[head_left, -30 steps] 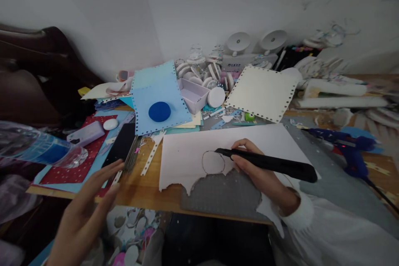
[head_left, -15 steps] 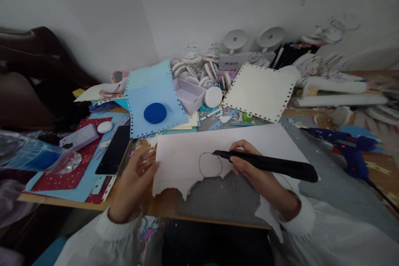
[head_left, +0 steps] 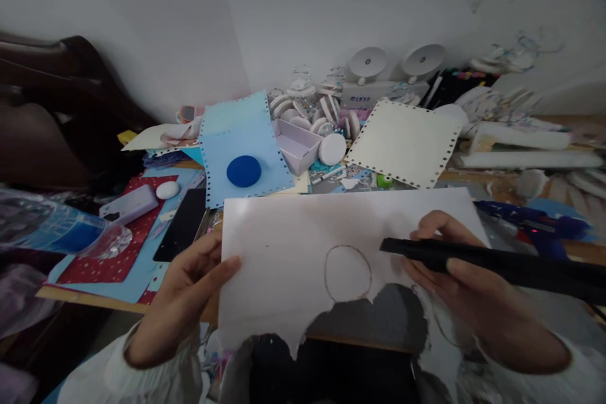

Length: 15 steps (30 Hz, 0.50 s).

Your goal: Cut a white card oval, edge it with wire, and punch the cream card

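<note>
A sheet of white paper (head_left: 274,240) is held up over the near edge of the table, its lower edge cut ragged with rounded bites. My left hand (head_left: 184,290) pinches its left edge, thumb on the front. On the sheet is a drawn circle outline (head_left: 324,270), close above the cut edge. Closed round a black utility knife (head_left: 511,267), my right hand (head_left: 478,297) is at the right part of the paper. The knife lies across the fingers with its tip pointing left, apart from the circle. Whether those fingers also grip the paper, I cannot tell.
Behind the paper lie a blue sheet (head_left: 227,132) bearing a dark blue disc (head_left: 243,172), and a cream sheet (head_left: 407,139). A lilac box (head_left: 298,145) stands between them. At left are a phone (head_left: 182,227) and a water bottle (head_left: 71,230); at right, a blue glue gun (head_left: 540,227).
The paper has come up off the table and nearer to me. My left hand now grips its edge. My right hand has moved right with the knife, away from the circle.
</note>
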Available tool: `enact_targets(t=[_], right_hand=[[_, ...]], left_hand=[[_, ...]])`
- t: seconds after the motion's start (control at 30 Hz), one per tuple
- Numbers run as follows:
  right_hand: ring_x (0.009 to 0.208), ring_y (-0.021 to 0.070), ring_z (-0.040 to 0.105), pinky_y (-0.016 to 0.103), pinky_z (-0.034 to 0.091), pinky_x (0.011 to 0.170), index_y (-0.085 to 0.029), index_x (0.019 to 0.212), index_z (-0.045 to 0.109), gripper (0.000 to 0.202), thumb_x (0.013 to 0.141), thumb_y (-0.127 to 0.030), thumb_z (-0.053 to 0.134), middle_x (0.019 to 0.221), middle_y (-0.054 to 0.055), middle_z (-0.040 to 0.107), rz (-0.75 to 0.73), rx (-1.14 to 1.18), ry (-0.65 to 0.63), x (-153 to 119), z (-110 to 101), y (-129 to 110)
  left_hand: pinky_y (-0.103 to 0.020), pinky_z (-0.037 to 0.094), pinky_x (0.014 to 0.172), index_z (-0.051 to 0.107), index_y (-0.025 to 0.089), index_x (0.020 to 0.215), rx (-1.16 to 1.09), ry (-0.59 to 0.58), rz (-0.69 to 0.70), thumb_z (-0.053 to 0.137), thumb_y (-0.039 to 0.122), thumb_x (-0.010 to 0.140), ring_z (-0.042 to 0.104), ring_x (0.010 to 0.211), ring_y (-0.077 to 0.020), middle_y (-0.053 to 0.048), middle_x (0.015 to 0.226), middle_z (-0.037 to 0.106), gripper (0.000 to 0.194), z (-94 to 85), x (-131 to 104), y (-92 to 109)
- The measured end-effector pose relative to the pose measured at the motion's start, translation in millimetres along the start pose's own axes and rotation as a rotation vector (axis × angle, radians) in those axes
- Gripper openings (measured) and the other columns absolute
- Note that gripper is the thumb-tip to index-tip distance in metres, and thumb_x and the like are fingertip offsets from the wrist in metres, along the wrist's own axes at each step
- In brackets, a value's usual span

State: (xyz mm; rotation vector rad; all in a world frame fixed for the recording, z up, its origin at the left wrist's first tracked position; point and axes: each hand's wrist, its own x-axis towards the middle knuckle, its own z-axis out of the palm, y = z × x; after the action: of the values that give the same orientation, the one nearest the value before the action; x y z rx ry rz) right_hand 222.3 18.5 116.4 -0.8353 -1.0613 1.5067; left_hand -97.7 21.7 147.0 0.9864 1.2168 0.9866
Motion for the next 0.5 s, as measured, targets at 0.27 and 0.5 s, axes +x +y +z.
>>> enact_targets(t=[0.27,0.5], right_hand=[[0.047,0.0166,0.049,0.029,0.042,0.043,-0.030,0.078,0.059,0.030,0.062,-0.049,0.076,0.054,0.001,0.052,-0.128,-0.300,0.343,-20,16,-45],[0.037,0.0146,0.047,0.027,0.035,0.034,-0.030,0.099,0.059,0.020,0.083,-0.042,0.058,0.052,-0.001,0.059,-0.227,-0.652,0.466,-19,38,-36]], left_hand=[[-0.033,0.060,0.061,0.055,0.023,0.122,-0.018,0.334,0.080,0.072,0.037,0.071,0.068,0.090,-0.0309,-0.007,0.106,0.071,0.056,-2.9,-21,4],[-0.040,0.059,0.079,0.056,0.024,0.122,0.140,0.407,0.135,0.077,0.048,0.062,0.067,0.092,-0.0312,-0.006,0.100,0.072,0.068,14.9,-34,-27]])
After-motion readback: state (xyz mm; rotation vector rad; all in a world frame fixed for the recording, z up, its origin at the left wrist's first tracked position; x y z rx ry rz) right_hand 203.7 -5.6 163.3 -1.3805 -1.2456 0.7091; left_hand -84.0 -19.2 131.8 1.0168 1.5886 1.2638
